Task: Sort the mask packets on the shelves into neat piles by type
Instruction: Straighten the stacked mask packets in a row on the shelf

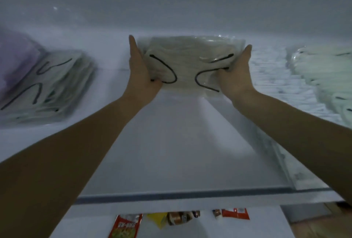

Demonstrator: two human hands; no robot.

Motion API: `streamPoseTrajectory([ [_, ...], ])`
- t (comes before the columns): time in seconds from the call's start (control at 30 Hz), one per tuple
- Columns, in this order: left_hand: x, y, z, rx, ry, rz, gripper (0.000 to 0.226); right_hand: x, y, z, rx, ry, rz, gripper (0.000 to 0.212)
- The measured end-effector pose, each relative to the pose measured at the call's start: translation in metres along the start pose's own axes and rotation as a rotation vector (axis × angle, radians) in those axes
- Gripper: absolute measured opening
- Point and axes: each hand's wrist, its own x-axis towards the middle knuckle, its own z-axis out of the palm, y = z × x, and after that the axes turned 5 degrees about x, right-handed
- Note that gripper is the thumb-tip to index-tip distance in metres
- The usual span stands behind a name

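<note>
The left hand (141,70) and right hand (236,75), fingers straight, press a stack (190,62) of packets between them over the shelf (171,127) middle. Likely light, floppy and slippery, so squeeze both ends evenly.

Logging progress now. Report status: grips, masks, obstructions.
Left grip and right grip press middle mask stack from both sides. Left pile and right pile stand apart. Nothing blocking.
</note>
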Motion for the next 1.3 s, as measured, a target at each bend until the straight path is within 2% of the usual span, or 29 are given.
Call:
streamPoseTrajectory([
  [0.17,0.035,-0.003,0.028,-0.158,-0.046,0.016,0.102,0.057,0.028,0.007,0.066,-0.013,0.114,0.088],
  [0.27,0.047,-0.004,0.045,-0.201,-0.019,-0.01,0.102,0.067,0.036,0.007,0.015,-0.034,0.12,0.091],
  [0.4,0.042,-0.007,0.062,-0.196,0.024,-0.06,0.101,0.058,0.028,0.003,-0.314,0.029,-0.048,0.091],
  [0.47,0.036,-0.01,0.064,-0.171,0.063,-0.081,0.097,0.052,0.024,0.0,-0.508,0.06,-0.231,0.094],
  [0.53,0.034,-0.009,0.061,-0.182,0.119,-0.095,0.096,0.054,0.023,-0.003,-0.728,0.016,-0.414,0.087],
  [0.6,0.031,-0.009,0.059,-0.039,0.218,-0.053,0.093,0.057,0.023,-0.002,-0.868,-0.135,-0.498,0.076],
  [0.7,0.027,-0.011,0.068,0.481,0.345,0.119,0.083,0.06,0.027,0.006,-0.921,-0.298,-0.441,0.078],
  [0.77,0.029,-0.013,0.075,0.711,0.293,0.337,0.068,0.061,0.034,0.009,-0.985,-0.346,-0.435,0.07],
  [0.83,0.034,-0.017,0.076,0.846,0.137,0.47,0.065,0.061,0.038,0.007,-1.036,-0.381,-0.426,0.064],
  [0.93,0.043,-0.015,0.066,0.886,-0.165,0.307,0.09,0.059,0.035,0.007,-1.077,-0.399,-0.406,0.068],
  [1.03,0.046,-0.012,0.063,0.901,-0.196,0.313,0.092,0.064,0.03,0.011,-1.046,-0.36,-0.359,0.067],
  [1.17,0.041,-0.013,0.069,0.883,-0.298,0.277,0.088,0.062,0.033,0.01,-1.141,-0.426,-0.25,0.064],
  [1.3,0.038,-0.013,0.068,0.763,-0.251,0.251,0.077,0.056,0.029,0.008,-1.134,-0.404,-0.321,0.065],
])
